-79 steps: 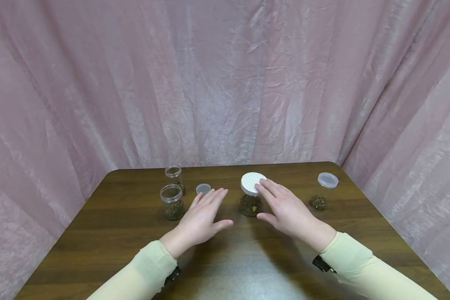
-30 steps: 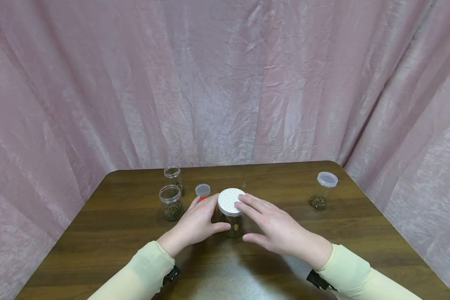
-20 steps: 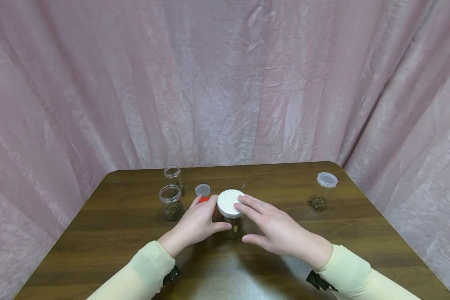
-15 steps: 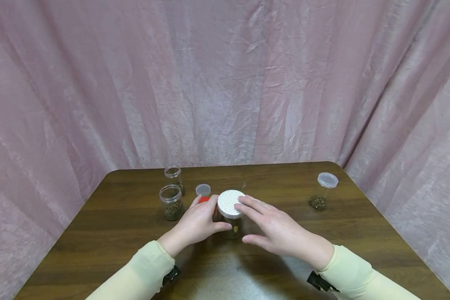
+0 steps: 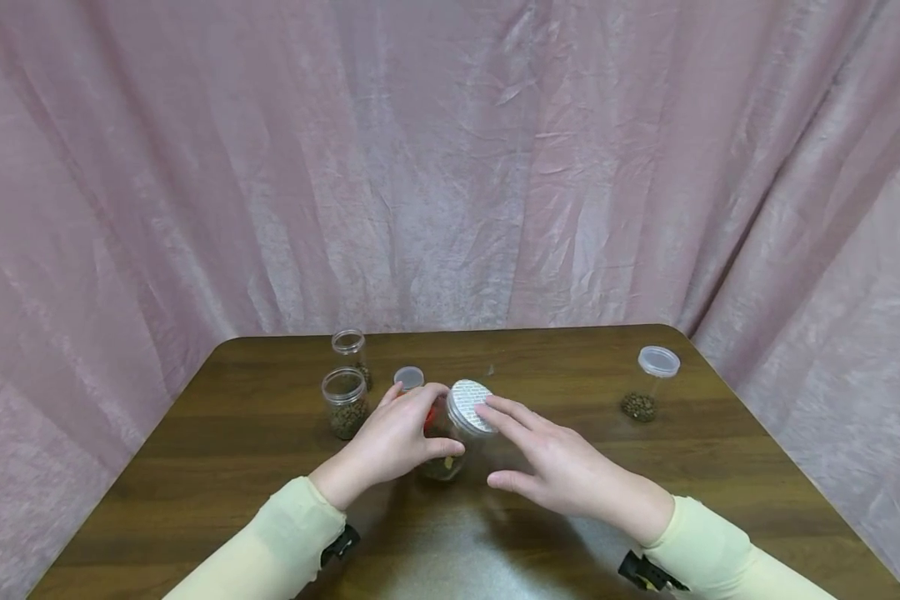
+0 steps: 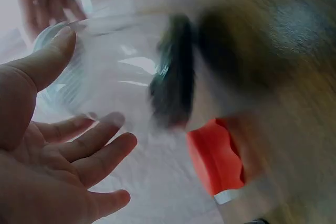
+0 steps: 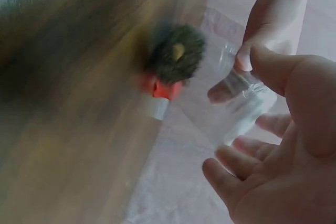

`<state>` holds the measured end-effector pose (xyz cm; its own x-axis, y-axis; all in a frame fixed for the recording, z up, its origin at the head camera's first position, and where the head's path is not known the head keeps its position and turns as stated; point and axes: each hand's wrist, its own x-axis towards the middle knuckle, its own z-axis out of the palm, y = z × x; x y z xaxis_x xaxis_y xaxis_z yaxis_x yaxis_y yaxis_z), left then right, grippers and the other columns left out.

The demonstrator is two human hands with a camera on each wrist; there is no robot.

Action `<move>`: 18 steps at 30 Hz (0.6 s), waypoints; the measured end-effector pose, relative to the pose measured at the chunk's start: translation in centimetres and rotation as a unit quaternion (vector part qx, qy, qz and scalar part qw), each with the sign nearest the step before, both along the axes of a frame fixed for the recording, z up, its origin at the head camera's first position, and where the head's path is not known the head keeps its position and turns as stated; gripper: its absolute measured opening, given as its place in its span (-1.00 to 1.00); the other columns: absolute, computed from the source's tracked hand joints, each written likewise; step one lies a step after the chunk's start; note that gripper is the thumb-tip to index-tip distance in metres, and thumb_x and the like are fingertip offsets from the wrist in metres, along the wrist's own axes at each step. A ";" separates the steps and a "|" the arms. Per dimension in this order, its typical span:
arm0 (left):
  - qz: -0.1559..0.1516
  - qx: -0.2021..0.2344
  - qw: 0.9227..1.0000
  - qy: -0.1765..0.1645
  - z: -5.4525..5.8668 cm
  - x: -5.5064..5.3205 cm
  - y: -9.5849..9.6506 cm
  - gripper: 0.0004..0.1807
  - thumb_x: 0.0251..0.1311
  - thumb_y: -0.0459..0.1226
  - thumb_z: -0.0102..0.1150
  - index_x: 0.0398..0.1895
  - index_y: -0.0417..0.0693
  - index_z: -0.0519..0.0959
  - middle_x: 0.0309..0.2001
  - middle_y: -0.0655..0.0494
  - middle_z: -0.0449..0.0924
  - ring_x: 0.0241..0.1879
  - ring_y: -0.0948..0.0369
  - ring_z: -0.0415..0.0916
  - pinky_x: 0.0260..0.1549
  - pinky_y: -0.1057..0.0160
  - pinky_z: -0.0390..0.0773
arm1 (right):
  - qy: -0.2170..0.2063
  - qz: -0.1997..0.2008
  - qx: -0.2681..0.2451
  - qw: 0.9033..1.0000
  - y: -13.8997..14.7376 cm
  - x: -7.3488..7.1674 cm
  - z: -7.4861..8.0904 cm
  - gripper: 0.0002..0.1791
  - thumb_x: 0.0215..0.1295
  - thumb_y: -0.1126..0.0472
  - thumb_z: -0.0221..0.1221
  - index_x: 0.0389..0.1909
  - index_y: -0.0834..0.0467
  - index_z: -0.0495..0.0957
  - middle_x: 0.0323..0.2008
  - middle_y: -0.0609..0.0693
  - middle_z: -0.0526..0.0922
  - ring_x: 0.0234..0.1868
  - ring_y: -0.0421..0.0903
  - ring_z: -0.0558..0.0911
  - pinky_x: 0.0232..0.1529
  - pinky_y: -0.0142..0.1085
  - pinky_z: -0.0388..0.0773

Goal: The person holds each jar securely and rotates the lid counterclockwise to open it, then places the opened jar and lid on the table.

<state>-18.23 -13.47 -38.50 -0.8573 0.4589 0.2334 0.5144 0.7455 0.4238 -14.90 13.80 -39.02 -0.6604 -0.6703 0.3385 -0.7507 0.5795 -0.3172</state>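
My left hand point(image 5: 390, 442) grips a clear jar point(image 5: 444, 468) just below its rim, thumb on the near side and fingers behind. Dark brown pellets and one yellowish piece lie at the jar's bottom. The jar tilts, its white printed lid point(image 5: 468, 405) leaning to the right. Beside that lid is my right hand point(image 5: 562, 462), its fingers extended with the tips at the lid's edge and its thumb apart from the jar. In the left wrist view the jar point(image 6: 121, 66) is blurred. Behind it stands a small red container point(image 6: 215, 156) with a grey lid point(image 5: 408, 377), partly hidden by my left hand.
Two clear jars of pellets, one nearer point(image 5: 345, 408) and one farther point(image 5: 349, 343), stand to the left. A lidded clear jar point(image 5: 648, 383) with pellets stands at the right. The wooden table point(image 5: 217, 467) ends at pink curtains point(image 5: 450, 167).
The jar has come left and nearer from its spot on the table into my left hand's grip. In the last half second it has tipped, its lid swinging right. My right hand followed it.
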 end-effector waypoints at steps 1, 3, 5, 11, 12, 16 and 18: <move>-0.005 -0.001 1.000 -0.002 0.0 0.1 0.0 -0.25 0.17 -0.01 0.71 0.33 -0.11 0.58 0.05 0.06 0.74 0.06 0.05 0.69 0.58 -0.36 0.09 | -0.018 -0.003 -0.004 1.000 0.0 0.1 0.0 -0.11 0.53 -0.04 0.42 0.72 0.07 0.24 0.63 0.11 0.36 0.38 0.13 0.64 0.21 0.12 0.68; -0.022 -0.006 1.000 -0.005 -0.2 0.3 0.1 -0.27 0.22 -0.02 0.68 0.35 -0.15 0.59 0.13 -0.01 0.72 0.14 0.03 0.66 0.55 -0.31 0.18 | -0.046 -0.002 -0.007 0.999 -0.2 0.2 -0.1 -0.11 0.57 -0.04 0.39 0.74 0.07 0.21 0.64 0.10 0.34 0.36 0.10 0.66 0.23 0.11 0.67; -0.041 -0.009 0.999 -0.011 -0.6 0.5 0.2 -0.31 0.26 -0.04 0.65 0.34 -0.16 0.61 0.18 -0.07 0.69 0.18 0.01 0.62 0.45 -0.22 0.35 | -0.065 0.006 -0.004 0.998 -0.5 0.3 -0.2 -0.10 0.59 -0.05 0.36 0.76 0.09 0.18 0.67 0.09 0.31 0.44 0.10 0.60 0.32 0.12 0.61; -0.057 -0.025 0.998 -0.015 -1.2 0.8 0.2 -0.29 0.20 -0.07 0.70 0.33 -0.15 0.62 0.15 -0.08 0.63 0.13 0.02 0.58 0.13 -0.10 0.64 | -0.050 0.025 0.015 0.998 -1.2 0.3 0.0 -0.13 0.62 -0.10 0.31 0.74 0.15 0.21 0.68 0.10 0.31 0.56 0.12 0.48 0.42 0.14 0.51; -0.058 -0.032 0.998 -0.015 -1.2 0.8 0.2 -0.25 0.17 -0.07 0.71 0.35 -0.17 0.61 0.16 -0.09 0.63 0.14 0.00 0.58 0.17 -0.11 0.61 | -0.049 0.023 0.017 0.998 -1.2 0.3 0.0 -0.14 0.63 -0.09 0.31 0.73 0.16 0.22 0.68 0.11 0.31 0.55 0.12 0.49 0.42 0.14 0.52; -0.064 -0.079 0.995 -0.005 -1.1 0.9 0.2 -0.09 0.05 -0.03 0.79 0.40 -0.27 0.57 0.18 -0.14 0.66 0.20 -0.09 0.60 0.41 -0.19 0.42 | -0.055 0.012 0.029 0.998 -0.8 0.1 -0.3 -0.16 0.62 -0.06 0.32 0.71 0.19 0.25 0.67 0.13 0.32 0.54 0.12 0.50 0.41 0.14 0.52; -0.064 -0.100 0.993 0.006 -1.2 1.0 0.1 -0.01 -0.04 -0.04 0.84 0.42 -0.29 0.55 0.17 -0.15 0.66 0.19 -0.11 0.60 0.44 -0.20 0.39 | -0.055 0.009 0.033 0.998 -0.6 0.0 -0.5 -0.16 0.62 -0.06 0.32 0.71 0.20 0.26 0.66 0.14 0.33 0.56 0.13 0.48 0.43 0.14 0.50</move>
